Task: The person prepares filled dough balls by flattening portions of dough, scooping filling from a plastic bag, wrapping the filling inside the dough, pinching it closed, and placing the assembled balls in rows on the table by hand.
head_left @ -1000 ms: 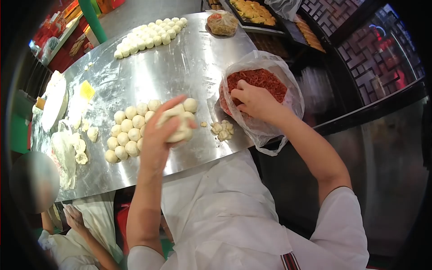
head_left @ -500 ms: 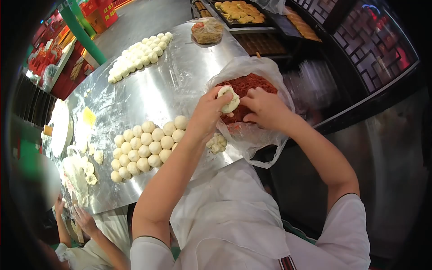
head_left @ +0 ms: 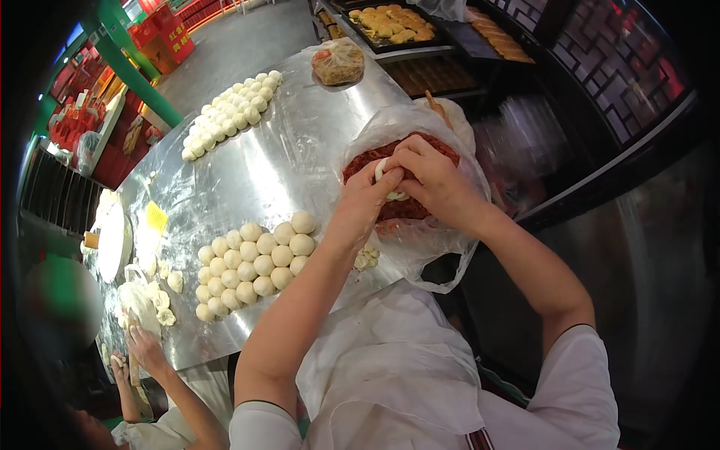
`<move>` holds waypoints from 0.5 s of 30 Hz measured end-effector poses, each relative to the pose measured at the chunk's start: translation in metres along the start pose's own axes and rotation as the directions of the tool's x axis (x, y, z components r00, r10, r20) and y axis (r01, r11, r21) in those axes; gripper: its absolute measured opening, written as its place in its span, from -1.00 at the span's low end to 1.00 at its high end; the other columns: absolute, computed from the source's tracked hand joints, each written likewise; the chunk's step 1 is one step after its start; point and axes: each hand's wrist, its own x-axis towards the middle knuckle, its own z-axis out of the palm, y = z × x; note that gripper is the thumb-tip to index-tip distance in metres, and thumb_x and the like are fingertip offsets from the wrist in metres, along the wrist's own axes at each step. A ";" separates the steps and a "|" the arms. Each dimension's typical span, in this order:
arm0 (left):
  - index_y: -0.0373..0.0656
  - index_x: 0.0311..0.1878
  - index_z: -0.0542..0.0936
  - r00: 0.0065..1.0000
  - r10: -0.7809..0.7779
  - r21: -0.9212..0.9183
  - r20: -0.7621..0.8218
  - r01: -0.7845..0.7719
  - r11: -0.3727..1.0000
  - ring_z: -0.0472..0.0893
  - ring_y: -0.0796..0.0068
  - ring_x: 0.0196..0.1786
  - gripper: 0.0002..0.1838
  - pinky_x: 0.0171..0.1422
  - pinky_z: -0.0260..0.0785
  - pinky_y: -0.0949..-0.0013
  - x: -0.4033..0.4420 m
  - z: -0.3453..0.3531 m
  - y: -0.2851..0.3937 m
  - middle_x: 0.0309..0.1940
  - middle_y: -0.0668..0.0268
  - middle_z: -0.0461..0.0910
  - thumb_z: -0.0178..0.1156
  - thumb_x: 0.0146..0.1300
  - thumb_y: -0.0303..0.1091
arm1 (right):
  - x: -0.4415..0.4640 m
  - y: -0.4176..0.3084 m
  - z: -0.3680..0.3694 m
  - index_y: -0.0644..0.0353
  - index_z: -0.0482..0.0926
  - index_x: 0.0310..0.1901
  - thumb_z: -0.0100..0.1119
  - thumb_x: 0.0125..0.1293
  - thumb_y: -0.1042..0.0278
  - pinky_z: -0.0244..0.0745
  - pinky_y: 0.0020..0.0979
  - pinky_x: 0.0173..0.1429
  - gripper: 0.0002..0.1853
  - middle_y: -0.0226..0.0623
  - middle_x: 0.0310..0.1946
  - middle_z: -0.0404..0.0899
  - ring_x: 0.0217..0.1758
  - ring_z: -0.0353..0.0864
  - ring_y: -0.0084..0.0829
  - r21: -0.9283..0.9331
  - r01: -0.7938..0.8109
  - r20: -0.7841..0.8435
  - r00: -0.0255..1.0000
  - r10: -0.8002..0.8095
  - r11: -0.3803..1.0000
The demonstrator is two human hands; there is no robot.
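Over a plastic bag (head_left: 427, 244) of dark red, shredded-looking filling (head_left: 362, 161), both my hands are together. My left hand (head_left: 367, 199) is closed round a piece of white dough (head_left: 380, 169), whose pale edge shows between the fingers. My right hand (head_left: 431, 176) is bent over the same dough, with fingers and thumb closed at it. The fingers hide most of the dough, and I cannot see whether filling is in it. Left of my left forearm, rows of round dough balls (head_left: 262, 265) sit on the metal table (head_left: 292, 150).
A second group of smaller white balls (head_left: 232, 112) lies farther back, near a bagged brown food (head_left: 337, 62). Trays of baked pastries (head_left: 391, 24) stand behind. At lower left, a co-worker's hands (head_left: 146, 351) work by dough scraps (head_left: 161, 300). A yellow scraper-like piece (head_left: 157, 217) lies left.
My right hand has moved left from the filling onto the dough in my left hand, covering it. The co-worker's hands have shifted. The view has tilted slightly.
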 end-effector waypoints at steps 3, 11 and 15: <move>-0.24 0.17 0.57 0.999 -0.002 0.023 -0.040 0.003 1.000 0.61 0.57 -0.07 -0.73 0.01 0.47 0.46 0.001 0.001 0.000 -0.09 0.35 0.63 0.13 0.51 -0.34 | -0.004 -0.002 -0.002 0.23 0.57 -0.03 0.32 0.16 0.66 0.49 -0.28 0.05 -0.67 -0.22 -0.09 0.49 -0.03 0.59 -0.22 0.049 0.004 -0.017 1.000 -0.003 0.999; -0.31 0.13 0.56 0.992 0.028 -0.006 -0.123 -0.029 1.000 0.65 0.46 -0.16 -0.73 -0.20 0.48 0.47 0.000 -0.001 0.006 -0.17 0.21 0.66 0.10 0.40 -0.55 | -0.018 0.013 -0.029 0.23 0.59 0.06 0.32 0.21 0.58 0.50 -0.26 0.03 -0.65 -0.20 -0.07 0.53 -0.03 0.61 -0.21 -0.002 -0.122 0.014 0.992 0.122 0.993; -0.32 0.20 0.51 0.997 0.035 -0.223 -0.076 -0.051 0.974 0.66 0.39 -0.04 -0.70 -0.03 0.53 0.41 -0.007 0.017 0.013 -0.01 0.17 0.62 0.14 0.46 -0.44 | -0.023 0.024 -0.023 0.29 0.57 0.17 0.34 0.32 0.22 0.45 -0.15 0.23 -0.54 -0.09 0.11 0.55 0.15 0.56 -0.09 -0.185 0.014 -0.003 1.000 -0.015 0.983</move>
